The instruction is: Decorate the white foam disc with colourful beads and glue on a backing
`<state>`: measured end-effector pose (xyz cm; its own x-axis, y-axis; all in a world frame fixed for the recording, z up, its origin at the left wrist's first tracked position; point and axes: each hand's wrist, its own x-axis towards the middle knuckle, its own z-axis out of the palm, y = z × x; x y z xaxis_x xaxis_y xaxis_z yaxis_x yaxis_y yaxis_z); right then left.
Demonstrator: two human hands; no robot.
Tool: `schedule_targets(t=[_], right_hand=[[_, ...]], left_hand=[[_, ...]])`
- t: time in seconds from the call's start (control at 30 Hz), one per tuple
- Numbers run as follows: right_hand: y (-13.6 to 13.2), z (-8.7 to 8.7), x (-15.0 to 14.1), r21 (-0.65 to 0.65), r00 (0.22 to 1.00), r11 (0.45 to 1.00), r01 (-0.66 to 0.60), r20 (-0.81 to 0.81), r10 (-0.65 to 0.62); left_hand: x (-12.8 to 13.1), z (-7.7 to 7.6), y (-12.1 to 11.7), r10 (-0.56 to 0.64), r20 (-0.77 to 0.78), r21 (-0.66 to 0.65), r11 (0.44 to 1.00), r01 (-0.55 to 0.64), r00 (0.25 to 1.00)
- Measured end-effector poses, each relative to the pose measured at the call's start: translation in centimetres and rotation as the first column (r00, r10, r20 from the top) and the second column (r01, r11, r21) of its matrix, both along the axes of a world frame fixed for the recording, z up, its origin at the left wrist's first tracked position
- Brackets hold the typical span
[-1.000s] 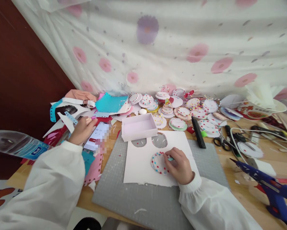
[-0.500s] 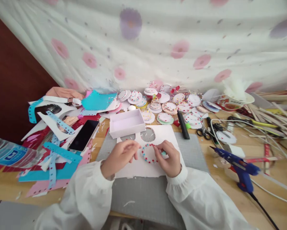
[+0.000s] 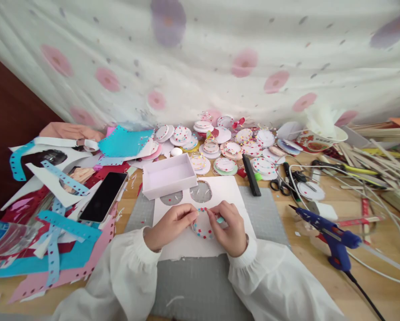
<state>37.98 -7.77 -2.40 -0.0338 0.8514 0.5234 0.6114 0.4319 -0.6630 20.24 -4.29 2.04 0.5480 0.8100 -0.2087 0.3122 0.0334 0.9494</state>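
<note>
One ring (image 3: 203,209) in left hand (image 3: 173,225) and right hand (image 3: 230,228); bottle (image 3: 9,236) says "PURE"

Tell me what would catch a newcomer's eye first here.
Probably the blue glue gun, lying on the right of the wooden table. Then the crowd of decorated paper discs along the back, below the flowered curtain, and the tangle of coloured scraps at the left.
</note>
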Motion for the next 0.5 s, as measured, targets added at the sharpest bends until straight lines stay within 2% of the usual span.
schedule_targets(t=[0.17, 0.33, 0.5], right_hand=[[0.3, -0.7, -0.1, 0.006, 0.999, 1.0, -0.005, 0.038, 0.005], [0.6, -1.2, -0.2, 0.041, 0.993, 0.999, -0.003, 0.119, -0.002], [0.4, -1.3, -0.5, 0.119, 0.978, 0.993, 0.029, 0.202, -0.052]], left_hand=[[-0.4, -0.4, 0.5, -0.049, 0.002, -0.034, 0.998, 0.049, 0.999], [-0.1, -0.9, 0.6, 0.079, -0.038, -0.051, 0.995, -0.081, 0.996], [0.4, -0.4, 0.2, 0.154, -0.104, -0.069, 0.984, -0.162, 0.983]])
